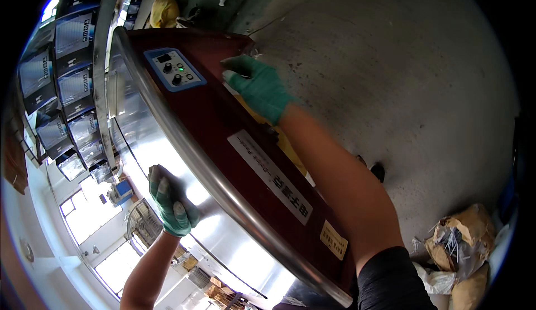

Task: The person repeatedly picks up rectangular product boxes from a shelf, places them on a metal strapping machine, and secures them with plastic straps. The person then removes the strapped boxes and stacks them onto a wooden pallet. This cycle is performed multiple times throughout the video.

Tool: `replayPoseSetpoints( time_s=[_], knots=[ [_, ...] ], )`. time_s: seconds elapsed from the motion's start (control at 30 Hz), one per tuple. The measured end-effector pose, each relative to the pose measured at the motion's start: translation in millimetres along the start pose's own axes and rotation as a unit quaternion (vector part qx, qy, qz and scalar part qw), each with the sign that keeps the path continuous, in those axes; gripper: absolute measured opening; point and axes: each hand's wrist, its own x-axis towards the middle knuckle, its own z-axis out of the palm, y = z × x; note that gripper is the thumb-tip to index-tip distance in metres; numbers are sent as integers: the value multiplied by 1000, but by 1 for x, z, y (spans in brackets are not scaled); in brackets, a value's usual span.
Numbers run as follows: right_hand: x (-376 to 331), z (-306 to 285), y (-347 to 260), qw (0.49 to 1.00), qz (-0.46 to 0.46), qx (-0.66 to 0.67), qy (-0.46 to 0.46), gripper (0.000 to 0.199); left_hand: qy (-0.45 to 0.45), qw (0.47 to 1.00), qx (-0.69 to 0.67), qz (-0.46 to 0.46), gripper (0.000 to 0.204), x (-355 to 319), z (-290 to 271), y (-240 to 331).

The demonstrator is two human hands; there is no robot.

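Steel-topped machine (pixel 196 117): slanting across the middle of the view, between the two hands.
Step in hand: seemingly two-handed work at the machine, one hand at each face.
Next move: probably calls for a sure right-hand grasp near the panel's edge, clear of the knobs.
Right hand (pixel 259 86): green-gloved, beside the control plate (pixel 175 70); thumb and fingers parted, nothing visible between.
Left hand (pixel 172 203): gloved, at the steel top (pixel 156 145); fingers curled, though whether they pinch anything I cannot tell.
Machine's looks: shiny steel, rounded rim, dark-red panel, black knobs (pixel 177 79), lit green lamp (pixel 181 70), pale labels (pixel 271 176).
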Motion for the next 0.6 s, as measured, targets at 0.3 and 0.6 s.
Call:
replayPoseSetpoints(
  time_s=[0.3, 0.6],
  knots=[
    [74, 75, 16, 993, -95, -51, -44, 38, -1, 999, 42, 19, 56, 14, -2, 2],
    [79, 83, 23, 990, -109, -86, -38, 35, 0, 999, 44, 1, 58, 8, -4, -4]
  ],
)
